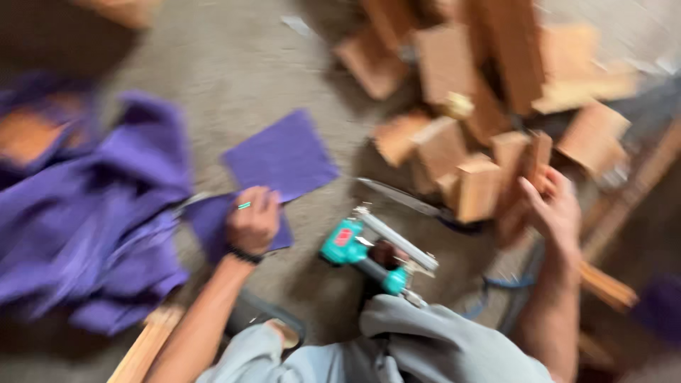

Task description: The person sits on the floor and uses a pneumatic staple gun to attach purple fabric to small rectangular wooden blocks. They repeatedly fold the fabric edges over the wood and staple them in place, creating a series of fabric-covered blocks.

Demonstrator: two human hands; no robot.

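Purple cloth piece (213, 223): small flat cut of purple fabric on the grey floor (234, 71), left of centre; edges blurred, its near part hidden under the left hand.
Second purple piece (284, 156): squarish flat cut just beyond the first, lying at a tilt, touching or overlapping it at one corner.
Purple fabric heap (85, 213): large crumpled mass of the same colour at the left edge, folds loose and uneven.
Wooden blocks (461, 142): pile of short reddish-brown offcuts at upper right, tumbled against each other, no box or tray around them.
Held block (528, 167): narrow upright piece at the near edge of the pile.
Staple gun (376, 255): teal body with a long metal rail, lying on the floor between the two arms, just in front of the grey-clad knee (440, 340).
Left hand (252, 220): knuckles up, fingers curled down onto the small cloth piece, pressing or pinching it; dark band at the wrist.
Right hand (557, 209): reaching to the pile, fingers wrapped around the narrow block; grip blurred.
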